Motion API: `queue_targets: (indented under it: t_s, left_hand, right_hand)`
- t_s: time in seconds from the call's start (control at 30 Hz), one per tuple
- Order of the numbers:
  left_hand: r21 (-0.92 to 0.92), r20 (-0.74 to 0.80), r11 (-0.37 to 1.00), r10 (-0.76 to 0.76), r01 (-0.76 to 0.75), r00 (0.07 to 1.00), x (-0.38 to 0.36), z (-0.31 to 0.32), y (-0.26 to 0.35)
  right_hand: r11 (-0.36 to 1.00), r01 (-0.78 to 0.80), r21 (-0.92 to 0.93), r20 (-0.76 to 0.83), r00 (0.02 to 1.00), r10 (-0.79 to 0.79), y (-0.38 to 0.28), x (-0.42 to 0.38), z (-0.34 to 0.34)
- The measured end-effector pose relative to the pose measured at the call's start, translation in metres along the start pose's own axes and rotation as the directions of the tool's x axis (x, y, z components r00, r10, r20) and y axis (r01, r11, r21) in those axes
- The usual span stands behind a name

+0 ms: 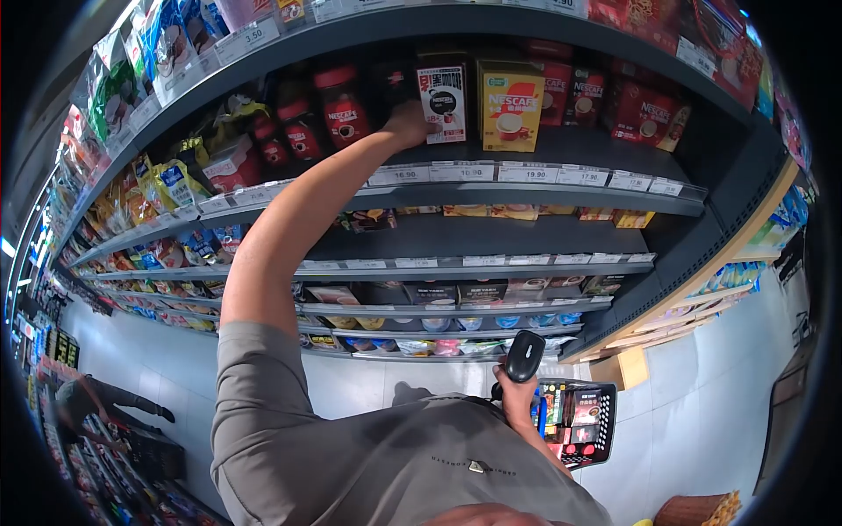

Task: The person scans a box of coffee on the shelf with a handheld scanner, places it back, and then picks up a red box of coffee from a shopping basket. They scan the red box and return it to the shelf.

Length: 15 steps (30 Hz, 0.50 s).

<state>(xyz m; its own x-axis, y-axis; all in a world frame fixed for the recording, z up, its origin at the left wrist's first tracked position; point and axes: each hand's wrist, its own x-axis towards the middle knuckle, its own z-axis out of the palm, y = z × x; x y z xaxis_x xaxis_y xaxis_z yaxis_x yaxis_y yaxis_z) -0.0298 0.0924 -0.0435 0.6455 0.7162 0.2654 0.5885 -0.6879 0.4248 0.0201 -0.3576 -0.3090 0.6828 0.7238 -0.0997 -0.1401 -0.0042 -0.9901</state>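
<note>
My left hand [410, 125] reaches into the upper shelf, its fingers closed at the lower left edge of a white, black and red Nescafé coffee box [452, 92]. That box stands upright near the front of the shelf. To its right is a yellow Nescafé box [511, 107]; to its left, a red-lidded Nescafé jar [344, 110]. Low in front of my body, my right hand [517, 392] is wrapped round a black handheld barcode scanner [524, 355]. The scanner's grip is partly hidden by the fingers.
Beside my right hand, a black basket [607, 425] holds several packages. A cardboard box [618, 369] sits by the shelf's foot. The shelf edge [561, 200] with price tags runs below my left forearm. Another person [96, 403] is at the far left.
</note>
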Motion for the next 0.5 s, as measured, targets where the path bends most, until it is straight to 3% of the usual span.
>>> queue_targets:
  t_s: [0.43,0.5]
  left_hand:
    - [0.059,-0.046,0.997,-0.046,0.048,0.998,0.006,0.005,0.007]
    - [-0.068,-0.018,0.992,-0.104,0.103,0.994,0.007,0.005,0.007]
  right_hand:
    - [1.000,0.023,0.004,0.012,1.000,-0.023,0.010,0.001,-0.005]
    - [1.000,0.010,0.004,0.012,1.000,-0.010,0.008,0.001,-0.004]
